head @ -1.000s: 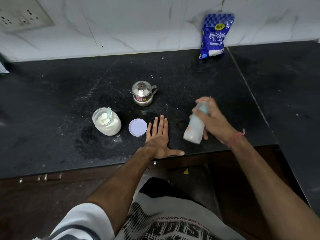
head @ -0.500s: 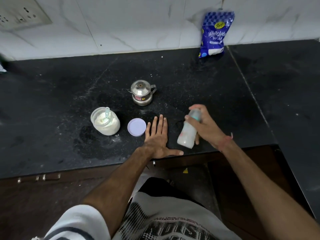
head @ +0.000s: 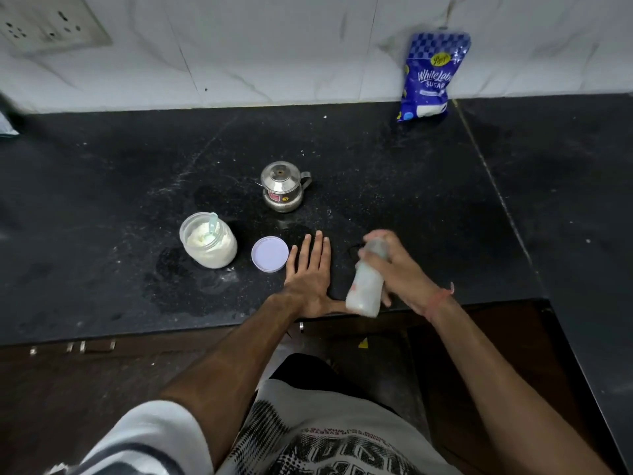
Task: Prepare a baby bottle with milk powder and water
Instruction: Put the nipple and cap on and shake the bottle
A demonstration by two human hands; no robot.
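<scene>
Black stone counter (head: 376, 159), tiled wall behind: bottle-mixing step.

Right hand (head: 404, 269), 4 o'clock of steel pot (head: 282, 186), fingers wrapped round blurred, milky baby bottle (head: 364, 286), apparently shaking. Left hand (head: 308, 272) flat, fingers spread, beside lid (head: 270, 253); powder jar (head: 209, 240) open. Advice: grip the cap end firmly, shake clear of the counter edge.

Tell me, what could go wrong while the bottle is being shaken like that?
1. The right hand holds the baby bottle tilted and blurred, over the counter's front edge. A slip could drop it to the floor.
2. If its top is loose, milk might spray out; the blur hides that.
3. The powder jar stands open, its lid lying beside it, so a bump could spill powder.
</scene>
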